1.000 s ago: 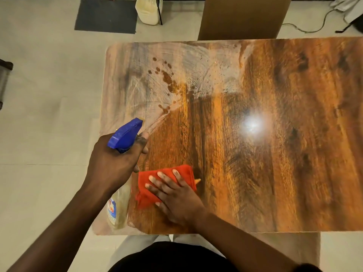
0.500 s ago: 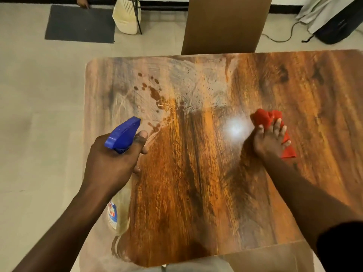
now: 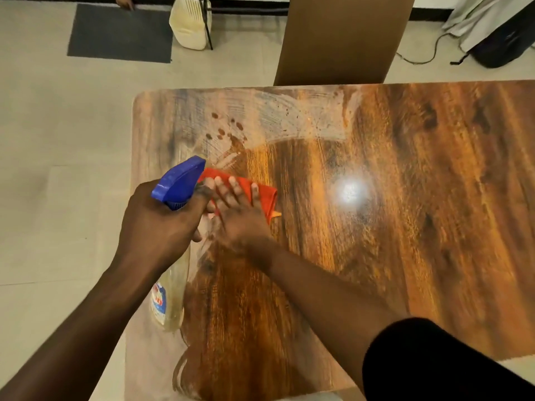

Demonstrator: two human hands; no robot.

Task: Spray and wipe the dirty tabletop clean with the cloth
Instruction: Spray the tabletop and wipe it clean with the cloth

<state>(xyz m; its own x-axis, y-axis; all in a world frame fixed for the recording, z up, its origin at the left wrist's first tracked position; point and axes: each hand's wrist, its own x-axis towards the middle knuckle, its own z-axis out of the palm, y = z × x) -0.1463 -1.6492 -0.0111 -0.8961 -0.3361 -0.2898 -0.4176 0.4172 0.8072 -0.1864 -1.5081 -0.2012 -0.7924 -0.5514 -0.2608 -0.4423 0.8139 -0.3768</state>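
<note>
The wooden tabletop (image 3: 405, 227) fills the view. A whitish smear with brown spots (image 3: 228, 130) covers its far left part. My left hand (image 3: 162, 224) grips a clear spray bottle (image 3: 170, 296) with a blue trigger head, held above the table's left edge. My right hand (image 3: 240, 215) presses flat on the red cloth (image 3: 260, 195) against the tabletop, right beside the bottle's head and just below the brown spots. Part of the cloth is hidden under my fingers and behind the blue head.
A brown chair back (image 3: 341, 39) stands at the table's far edge. On the tiled floor beyond lie a dark mat (image 3: 121, 33), a cream container (image 3: 189, 23), a cable (image 3: 419, 53) and a dark bag (image 3: 506, 41). A hazy film marks the table's near left corner (image 3: 153, 366).
My right hand swept the cloth from the table's near left to its middle right, then back left beside the spray bottle. The left hand and bottle stayed about where they were.
</note>
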